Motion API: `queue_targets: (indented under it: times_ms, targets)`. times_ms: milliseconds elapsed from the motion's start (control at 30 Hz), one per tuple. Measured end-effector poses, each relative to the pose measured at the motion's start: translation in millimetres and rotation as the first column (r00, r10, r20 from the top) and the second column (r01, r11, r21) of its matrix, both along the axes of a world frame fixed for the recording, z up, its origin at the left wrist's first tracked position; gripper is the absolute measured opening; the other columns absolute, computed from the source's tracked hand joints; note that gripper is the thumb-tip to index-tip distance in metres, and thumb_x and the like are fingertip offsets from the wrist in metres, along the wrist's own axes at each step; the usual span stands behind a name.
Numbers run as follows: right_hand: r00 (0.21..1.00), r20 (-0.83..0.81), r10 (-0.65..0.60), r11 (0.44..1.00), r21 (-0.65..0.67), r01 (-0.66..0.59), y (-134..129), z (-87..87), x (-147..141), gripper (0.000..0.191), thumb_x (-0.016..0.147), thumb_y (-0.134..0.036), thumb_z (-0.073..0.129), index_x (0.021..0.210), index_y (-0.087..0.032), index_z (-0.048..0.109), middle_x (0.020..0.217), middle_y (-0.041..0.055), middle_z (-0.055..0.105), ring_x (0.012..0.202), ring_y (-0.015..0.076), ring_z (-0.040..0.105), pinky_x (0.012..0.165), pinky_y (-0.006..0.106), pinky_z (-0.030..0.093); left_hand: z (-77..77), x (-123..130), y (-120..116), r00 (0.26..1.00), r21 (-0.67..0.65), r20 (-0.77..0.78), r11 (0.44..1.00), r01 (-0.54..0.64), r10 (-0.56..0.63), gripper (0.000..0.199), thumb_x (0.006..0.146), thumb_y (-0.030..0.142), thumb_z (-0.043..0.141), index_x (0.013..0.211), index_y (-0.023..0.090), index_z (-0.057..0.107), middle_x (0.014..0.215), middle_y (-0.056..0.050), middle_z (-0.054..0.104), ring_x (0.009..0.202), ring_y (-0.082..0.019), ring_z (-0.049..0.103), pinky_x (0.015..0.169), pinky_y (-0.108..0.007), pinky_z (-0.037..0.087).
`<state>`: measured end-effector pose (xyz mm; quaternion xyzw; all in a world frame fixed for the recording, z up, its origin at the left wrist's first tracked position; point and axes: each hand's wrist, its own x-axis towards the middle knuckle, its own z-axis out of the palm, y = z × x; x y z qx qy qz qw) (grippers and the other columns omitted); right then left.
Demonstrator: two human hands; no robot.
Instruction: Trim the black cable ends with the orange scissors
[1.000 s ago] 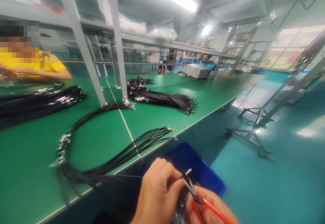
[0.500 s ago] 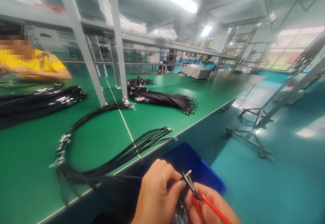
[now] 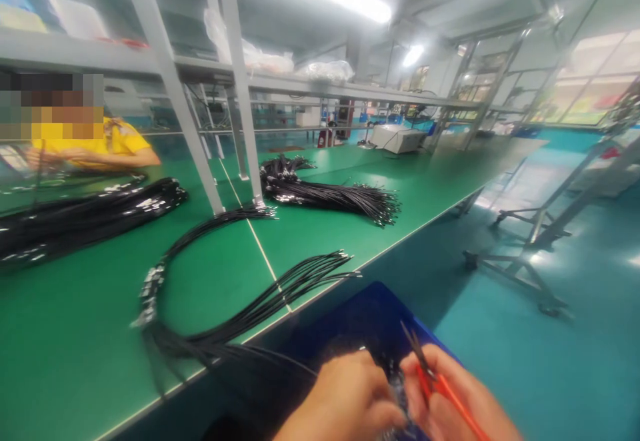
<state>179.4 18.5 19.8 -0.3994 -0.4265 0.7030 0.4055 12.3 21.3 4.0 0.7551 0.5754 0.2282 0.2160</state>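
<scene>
Teal floor [image 3: 590,368] spreads across the right side, under bright ceiling lights. Beside it, a long green table [image 3: 215,281] runs from the lower left back into the room. Metal posts stand on the table and carry a shelf [image 3: 430,100] with clear plastic bags [image 3: 327,70] on it. Out on the floor, at the right, is a wheeled stand [image 3: 565,226].

Across the table at the far left sits a person [image 3: 131,144] in yellow, both hands raised near the chest. Below the near edge of the table is a blue bin [image 3: 385,296], partly hidden by the worker's own hands. Farther along the table sits a white box [image 3: 397,138].

Black cables lie in three groups: a thick bundle [image 3: 90,218] at left, another bundle beyond the posts, and a curved near bundle [image 3: 250,316] whose ends point right, close to the table edge.

Over the bin, the left hand [image 3: 350,394] has its fingers curled under; whether they grip anything cannot be told. One thin cable [image 3: 290,360] leads toward it. To its right, the right hand [image 3: 455,388] is wrapped around red-handled pliers [image 3: 453,398], their dark tips pointing up and slightly apart.
</scene>
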Motion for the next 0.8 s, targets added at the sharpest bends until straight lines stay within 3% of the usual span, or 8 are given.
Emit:
queue_targets:
  times_ms: [67,200,300,433,533,600,700,800]
  targets:
    - [0.999,-0.037,-0.002,1.000,-0.024,0.001,8,-4.0,3,0.042,0.058,-0.053,0.079,0.080,-0.021,0.064,0.056,0.0019,0.060,0.039,0.0114,0.041,0.038,0.026,0.032,-6.9,-13,12,0.976,0.045,-0.078,0.979,-0.198,0.201,0.009,0.078,0.019,0.061,0.079,0.026,0.067,0.084,0.002,0.069,0.083,-0.017,0.063,0.071,-0.024,0.047]
    - [0.993,-0.109,-0.044,0.996,-0.083,0.035,13,-7.7,-1,0.035,0.059,-0.045,0.081,0.078,-0.020,0.065,0.055,0.0019,0.061,0.036,0.0107,0.042,0.037,0.026,0.035,-15.4,-51,35,0.823,0.154,-0.192,0.845,-0.512,0.534,0.016,0.084,0.013,0.051,0.092,0.015,0.064,0.099,-0.013,0.063,0.099,-0.030,0.054,0.085,-0.042,0.040]
    - [0.982,-0.149,-0.116,0.989,-0.113,0.099,10,-4.7,-9,0.033,0.060,-0.041,0.082,0.077,-0.019,0.064,0.056,0.0014,0.061,0.037,0.0101,0.043,0.038,0.026,0.034,-17.6,-73,43,0.779,0.168,-0.210,0.806,-0.567,0.591,0.011,0.080,0.010,0.054,0.080,0.018,0.062,0.087,-0.009,0.063,0.091,-0.028,0.056,0.080,-0.039,0.041]
    - [0.951,-0.186,-0.245,0.969,-0.085,0.233,6,-1.4,-19,0.034,0.059,-0.039,0.083,0.079,-0.019,0.063,0.052,-0.0019,0.058,0.038,0.0088,0.042,0.038,0.023,0.032,-7.2,-85,42,0.796,0.142,-0.136,0.807,-0.574,0.590,0.014,0.084,0.014,0.049,0.074,0.021,0.055,0.075,-0.003,0.063,0.077,-0.022,0.059,0.070,-0.032,0.042]
    - [0.905,-0.175,-0.387,0.922,-0.073,0.380,6,-2.3,-24,0.033,0.060,-0.033,0.083,0.082,-0.020,0.062,0.049,-0.0047,0.054,0.041,0.0102,0.045,0.040,0.021,0.034,12.3,-74,37,0.835,0.114,-0.038,0.832,-0.542,0.549,0.011,0.085,0.014,0.045,0.083,0.021,0.052,0.076,-0.001,0.065,0.072,-0.019,0.063,0.065,-0.028,0.043]
    - [0.884,-0.156,-0.441,0.897,-0.084,0.433,4,-4.1,-28,0.030,0.063,-0.030,0.081,0.083,-0.020,0.061,0.048,-0.0053,0.053,0.043,0.0109,0.045,0.041,0.021,0.035,26.5,-57,31,0.895,0.098,0.032,0.890,-0.446,0.445,0.010,0.083,0.014,0.048,0.086,0.023,0.052,0.080,0.001,0.067,0.074,-0.017,0.064,0.065,-0.025,0.044]
    - [0.869,-0.173,-0.464,0.886,-0.107,0.452,2,-7.3,-35,0.030,0.064,-0.027,0.080,0.085,-0.020,0.060,0.053,-0.0052,0.055,0.045,0.0103,0.046,0.044,0.021,0.037,40.9,-26,15,0.974,0.118,0.186,0.981,-0.156,0.133,0.012,0.081,0.012,0.051,0.087,0.022,0.056,0.080,0.000,0.065,0.075,-0.017,0.062,0.068,-0.025,0.045]
    - [0.843,-0.215,-0.493,0.869,-0.082,0.487,-2,-8.0,-39,0.033,0.062,-0.026,0.081,0.086,-0.021,0.059,0.060,-0.0049,0.059,0.047,0.0091,0.048,0.045,0.020,0.037,41.9,-8,0,0.946,0.181,0.306,0.982,0.049,-0.104,0.012,0.083,0.013,0.051,0.083,0.020,0.060,0.082,-0.002,0.060,0.073,-0.015,0.059,0.066,-0.024,0.045]
